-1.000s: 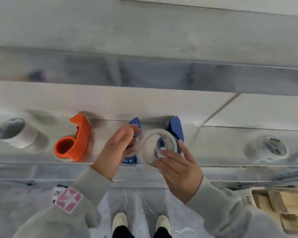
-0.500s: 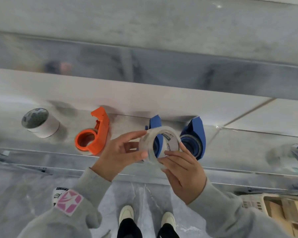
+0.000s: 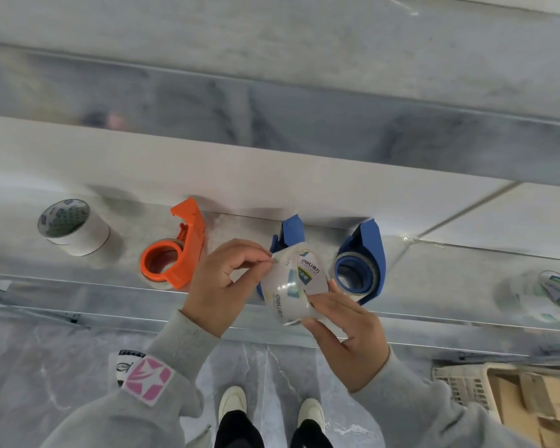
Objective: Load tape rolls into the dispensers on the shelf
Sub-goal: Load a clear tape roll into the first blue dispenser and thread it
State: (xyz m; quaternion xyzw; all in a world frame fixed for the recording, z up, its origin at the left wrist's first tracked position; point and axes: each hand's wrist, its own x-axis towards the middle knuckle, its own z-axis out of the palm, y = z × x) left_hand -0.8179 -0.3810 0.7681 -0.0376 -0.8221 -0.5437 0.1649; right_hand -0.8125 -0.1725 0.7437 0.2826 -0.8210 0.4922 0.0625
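Observation:
I hold a clear tape roll [image 3: 293, 286] with a printed label just above the shelf's front edge. My right hand [image 3: 343, 337] grips it from below. My left hand [image 3: 222, 279] pinches the roll's upper left edge between thumb and forefinger. Behind the roll stands a blue dispenser [image 3: 290, 232], mostly hidden. A second blue dispenser [image 3: 364, 263] with tape in it stands to the right. An orange dispenser [image 3: 175, 257] with a roll in it lies to the left.
A white tape roll [image 3: 73, 227] stands at the far left of the metal shelf [image 3: 434, 286]. Another clear roll [image 3: 550, 294] lies at the far right. A pale crate [image 3: 459, 386] with cardboard sits on the floor at the lower right. My shoes show below.
The roll has tilted, so its outer face now shows instead of its open core. My left fingers have shifted from the roll's side to pinching its upper edge. The view has shifted.

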